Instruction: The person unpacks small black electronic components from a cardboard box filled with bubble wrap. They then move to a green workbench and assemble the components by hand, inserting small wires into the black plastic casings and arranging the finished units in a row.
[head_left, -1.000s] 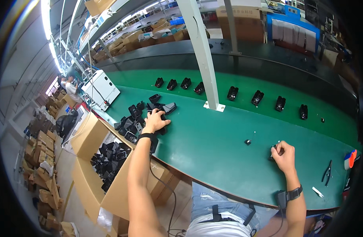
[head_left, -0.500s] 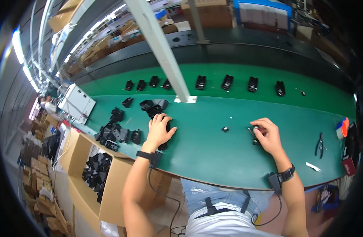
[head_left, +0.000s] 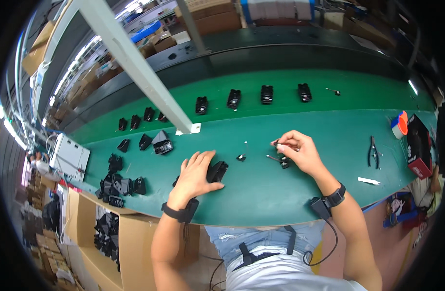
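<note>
My left hand is curved over black plastic housings on the green bench, palm down. One black plastic housing shows between its forefinger and thumb; another dark piece peeks out at the other side, mostly covered. Off to the right, my right hand pinches a small part with red wires in its fingertips. Just below those fingers lies a small black component with a short lead. Between the two hands sits another small wired component.
Several black housings cluster at the left, above an open carton of more. A row of black units lines the far strip. A metal post stands on the bench. Pliers, a white tool and a box lie right.
The view has swung right, so the bench appears shifted left. My left hand has moved right across the bench with a housing. My right hand has lifted the red-wired part slightly away from the black component.
</note>
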Demonstrator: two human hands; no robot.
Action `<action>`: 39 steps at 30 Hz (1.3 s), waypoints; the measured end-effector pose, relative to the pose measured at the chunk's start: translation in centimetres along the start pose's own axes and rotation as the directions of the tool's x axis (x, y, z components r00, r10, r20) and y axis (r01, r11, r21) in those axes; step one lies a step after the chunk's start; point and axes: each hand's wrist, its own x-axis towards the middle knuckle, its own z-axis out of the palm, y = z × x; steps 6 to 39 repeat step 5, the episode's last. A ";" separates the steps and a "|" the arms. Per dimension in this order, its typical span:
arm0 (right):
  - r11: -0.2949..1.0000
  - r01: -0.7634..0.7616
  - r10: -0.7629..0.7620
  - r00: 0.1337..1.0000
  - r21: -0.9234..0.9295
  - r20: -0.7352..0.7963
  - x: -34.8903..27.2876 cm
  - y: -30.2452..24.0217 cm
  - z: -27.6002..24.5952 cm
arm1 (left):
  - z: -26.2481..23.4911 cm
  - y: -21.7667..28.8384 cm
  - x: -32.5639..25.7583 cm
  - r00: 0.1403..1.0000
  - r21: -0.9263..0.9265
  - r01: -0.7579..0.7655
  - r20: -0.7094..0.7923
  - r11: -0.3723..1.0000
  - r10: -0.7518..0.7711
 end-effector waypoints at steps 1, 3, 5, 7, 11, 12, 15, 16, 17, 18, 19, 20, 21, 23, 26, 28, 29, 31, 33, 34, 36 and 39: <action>1.000 0.021 -0.021 1.000 -0.006 0.006 0.0 0.4 -0.2 | 0.1 -0.2 0.1 0.999 0.046 -0.024 0.038 0.999 0.022; 0.983 0.112 -0.111 0.994 -0.149 0.016 -0.1 0.4 -0.6 | 0.9 -1.0 0.5 0.993 0.092 -0.092 0.087 0.991 0.084; 0.901 0.201 -0.187 0.980 -0.385 0.073 -0.1 0.0 -0.9 | 1.2 -1.4 0.6 0.986 0.124 -0.118 0.131 0.985 0.101; 0.901 0.201 -0.187 0.980 -0.385 0.073 -0.1 0.0 -0.9 | 1.2 -1.4 0.6 0.986 0.124 -0.118 0.131 0.985 0.101; 0.901 0.201 -0.187 0.980 -0.385 0.073 -0.1 0.0 -0.9 | 1.2 -1.4 0.6 0.986 0.124 -0.118 0.131 0.985 0.101; 0.901 0.201 -0.187 0.980 -0.385 0.073 -0.1 0.0 -0.9 | 1.2 -1.4 0.6 0.986 0.124 -0.118 0.131 0.985 0.101; 0.901 0.201 -0.187 0.980 -0.385 0.073 -0.1 0.0 -0.9 | 1.2 -1.4 0.6 0.986 0.124 -0.118 0.131 0.985 0.101; 0.901 0.201 -0.187 0.980 -0.385 0.073 -0.1 0.0 -0.9 | 1.2 -1.4 0.6 0.986 0.124 -0.118 0.131 0.985 0.101; 0.901 0.201 -0.187 0.980 -0.385 0.073 -0.1 0.0 -0.9 | 1.2 -1.4 0.6 0.986 0.124 -0.118 0.131 0.985 0.101; 0.901 0.201 -0.187 0.980 -0.385 0.073 -0.1 0.0 -0.9 | 1.2 -1.4 0.6 0.986 0.124 -0.118 0.131 0.985 0.101; 0.901 0.201 -0.187 0.980 -0.385 0.073 -0.1 0.0 -0.9 | 1.2 -1.4 0.6 0.986 0.124 -0.118 0.131 0.985 0.101; 0.901 0.201 -0.187 0.980 -0.385 0.073 -0.1 0.0 -0.9 | 1.2 -1.4 0.6 0.986 0.124 -0.118 0.131 0.985 0.101; 0.901 0.201 -0.187 0.980 -0.385 0.073 -0.1 0.0 -0.9 | 1.2 -1.4 0.6 0.986 0.124 -0.118 0.131 0.985 0.101; 0.901 0.201 -0.187 0.980 -0.385 0.073 -0.1 0.0 -0.9 | 1.2 -1.4 0.6 0.986 0.124 -0.118 0.131 0.985 0.101; 0.901 0.201 -0.187 0.980 -0.385 0.073 -0.1 0.0 -0.9 | 1.2 -1.4 0.6 0.986 0.124 -0.118 0.131 0.985 0.101; 0.901 0.201 -0.187 0.980 -0.385 0.073 -0.1 0.0 -0.9 | 1.2 -1.4 0.6 0.986 0.124 -0.118 0.131 0.985 0.101; 0.901 0.201 -0.187 0.980 -0.385 0.073 -0.1 0.0 -0.9 | 1.2 -1.4 0.6 0.986 0.124 -0.118 0.131 0.985 0.101; 0.901 0.201 -0.187 0.980 -0.385 0.073 -0.1 0.0 -0.9 | 1.2 -1.4 0.6 0.986 0.124 -0.118 0.131 0.985 0.101; 0.901 0.201 -0.187 0.980 -0.385 0.073 -0.1 0.0 -0.9 | 1.2 -1.4 0.6 0.986 0.124 -0.118 0.131 0.985 0.101; 0.901 0.201 -0.187 0.980 -0.385 0.073 -0.1 0.0 -0.9 | 1.2 -1.4 0.6 0.986 0.124 -0.118 0.131 0.985 0.101; 0.901 0.201 -0.187 0.980 -0.385 0.073 -0.1 0.0 -0.9 | 1.2 -1.4 0.6 0.986 0.124 -0.118 0.131 0.985 0.101; 0.901 0.201 -0.187 0.980 -0.385 0.073 -0.1 0.0 -0.9 | 1.2 -1.4 0.6 0.986 0.124 -0.118 0.131 0.985 0.101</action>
